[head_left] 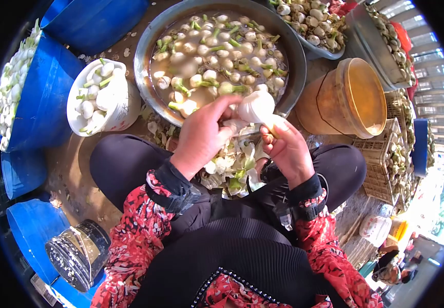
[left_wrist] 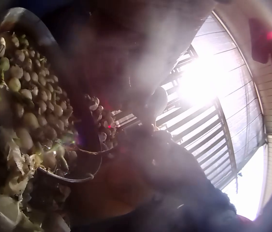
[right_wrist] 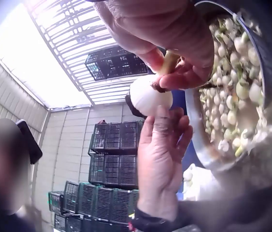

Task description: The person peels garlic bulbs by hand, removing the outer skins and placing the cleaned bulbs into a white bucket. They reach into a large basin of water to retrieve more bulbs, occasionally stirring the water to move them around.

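Both hands meet over the lap at a white, peeled-looking garlic bulb [head_left: 256,107] with a short stem. The right hand [head_left: 288,149] pinches that stem between thumb and fingers, clearest in the right wrist view, where the pale-green stem [right_wrist: 168,62] sticks out above the bulb. From the other side, the left hand [head_left: 201,131] holds the bulb with curled fingers and thumb. The left wrist view is dark and hazy, hiding most of the grip. Loose leafy peelings [head_left: 232,167] lie heaped between the legs, beneath the hands.
A wide metal basin [head_left: 143,77] of murky water and many garlic bulbs stands ahead. Left are a white bucket [head_left: 121,115] of bulbs and blue tubs [head_left: 52,87]. A brownish-yellow bucket [head_left: 324,102] and garlic-filled crates [head_left: 373,154] stand right. Another person [right_wrist: 5,169] appears in the right wrist view.
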`<state>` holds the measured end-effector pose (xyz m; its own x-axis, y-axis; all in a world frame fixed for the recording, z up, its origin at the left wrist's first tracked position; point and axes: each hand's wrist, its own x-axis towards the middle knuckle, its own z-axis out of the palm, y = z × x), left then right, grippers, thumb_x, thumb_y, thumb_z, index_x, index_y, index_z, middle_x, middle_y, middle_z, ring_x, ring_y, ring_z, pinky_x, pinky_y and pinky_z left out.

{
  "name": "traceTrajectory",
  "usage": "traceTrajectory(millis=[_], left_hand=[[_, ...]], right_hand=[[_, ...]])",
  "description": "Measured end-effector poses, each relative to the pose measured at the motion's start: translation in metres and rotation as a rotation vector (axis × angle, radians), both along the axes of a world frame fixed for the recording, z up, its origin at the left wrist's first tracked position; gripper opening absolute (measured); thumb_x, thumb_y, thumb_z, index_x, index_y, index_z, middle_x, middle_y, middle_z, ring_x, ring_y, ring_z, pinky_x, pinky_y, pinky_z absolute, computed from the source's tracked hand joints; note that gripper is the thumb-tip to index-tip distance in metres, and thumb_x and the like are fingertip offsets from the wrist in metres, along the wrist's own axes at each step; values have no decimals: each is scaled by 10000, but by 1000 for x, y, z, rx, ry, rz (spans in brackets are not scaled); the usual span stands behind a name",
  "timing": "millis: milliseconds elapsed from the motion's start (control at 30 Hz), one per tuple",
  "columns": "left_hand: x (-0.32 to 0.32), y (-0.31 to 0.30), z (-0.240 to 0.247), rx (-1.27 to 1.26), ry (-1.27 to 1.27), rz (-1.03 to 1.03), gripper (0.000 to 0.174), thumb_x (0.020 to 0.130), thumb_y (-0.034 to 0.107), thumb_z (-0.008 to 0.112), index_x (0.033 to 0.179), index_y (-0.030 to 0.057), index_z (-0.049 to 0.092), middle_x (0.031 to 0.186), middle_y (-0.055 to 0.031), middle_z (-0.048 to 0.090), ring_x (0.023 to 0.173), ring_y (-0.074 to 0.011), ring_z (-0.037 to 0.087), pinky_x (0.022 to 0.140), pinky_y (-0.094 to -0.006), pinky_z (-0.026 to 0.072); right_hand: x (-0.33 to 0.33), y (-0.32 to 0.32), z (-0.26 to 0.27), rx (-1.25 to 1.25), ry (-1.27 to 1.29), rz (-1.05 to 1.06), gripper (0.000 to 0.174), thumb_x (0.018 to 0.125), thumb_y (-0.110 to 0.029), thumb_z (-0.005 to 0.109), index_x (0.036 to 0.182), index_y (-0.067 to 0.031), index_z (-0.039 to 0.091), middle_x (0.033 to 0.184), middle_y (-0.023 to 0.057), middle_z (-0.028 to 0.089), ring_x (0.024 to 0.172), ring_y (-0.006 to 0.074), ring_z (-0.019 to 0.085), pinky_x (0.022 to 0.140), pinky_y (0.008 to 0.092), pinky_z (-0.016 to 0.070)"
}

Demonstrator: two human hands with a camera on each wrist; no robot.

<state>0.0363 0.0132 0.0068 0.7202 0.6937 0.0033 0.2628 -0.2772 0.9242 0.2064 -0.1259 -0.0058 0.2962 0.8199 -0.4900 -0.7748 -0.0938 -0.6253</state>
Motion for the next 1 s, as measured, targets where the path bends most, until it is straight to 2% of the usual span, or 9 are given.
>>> traceTrajectory(millis=[200,267,433,600,733,800,867,933,1000], left_hand=[[-13,6,-11,-147,-120,4,107,950,28,635,1038,-20,673,912,-18,681,811,-85,633,745,-243,522],[-12,6,-4,-450,-317,123,170,1016,90,579,1119,-4,676,941,-39,686,834,-115,656,770,-262,545],[-6,24,2,-317,-495,310,295,1063,132,498,1339,43,552,1068,-66,680,967,-147,661,888,-277,531],[-12,28,-8,-398,-422,298,259,1051,157,537,1275,36,584,1049,-60,689,954,-139,672,860,-265,528],[-15,35,-13,-374,-406,337,257,1051,157,538,1271,32,581,1077,-76,687,959,-142,670,853,-264,525],[-10,36,-16,-405,-488,392,269,1045,153,552,1282,28,567,1107,-81,679,977,-147,664,856,-264,520],[-11,36,-17,-410,-435,386,278,1033,134,566,1290,27,557,1148,-82,663,992,-153,660,863,-265,517],[-7,31,-16,-439,-430,374,267,1026,119,566,1278,30,565,1162,-75,652,983,-151,659,862,-263,514],[-8,29,-15,-480,-426,341,260,1020,112,568,1269,39,576,1180,-62,639,973,-148,660,855,-258,512]], right_hand=[[76,-13,13,534,283,-390,304,1038,-245,547,1211,4,534,1079,138,656,883,185,638,798,303,535],[83,1,25,612,45,-488,346,1036,-249,554,1269,3,511,1148,150,653,948,196,639,819,308,533],[52,76,-9,-130,-841,325,486,927,-365,698,1218,10,594,1002,109,684,901,176,685,764,305,529],[64,143,-134,-435,-1884,377,439,813,-190,683,1232,-70,630,1150,241,633,1036,426,637,882,476,530],[81,168,-194,-573,-1958,627,430,798,-322,693,1183,-132,677,1132,209,667,1026,396,660,889,471,533],[86,176,-182,-613,-1687,901,340,790,-350,703,1044,-127,740,985,181,724,946,363,691,879,428,539],[86,168,-201,-566,-1757,646,287,773,-363,735,905,-110,762,866,159,739,869,328,708,844,413,542],[73,152,-159,-401,-1273,660,323,738,-335,750,890,-52,711,822,167,720,886,332,710,820,433,552],[52,153,-142,-470,-1491,683,423,718,-362,792,989,-56,685,917,196,707,903,351,696,829,443,550]])
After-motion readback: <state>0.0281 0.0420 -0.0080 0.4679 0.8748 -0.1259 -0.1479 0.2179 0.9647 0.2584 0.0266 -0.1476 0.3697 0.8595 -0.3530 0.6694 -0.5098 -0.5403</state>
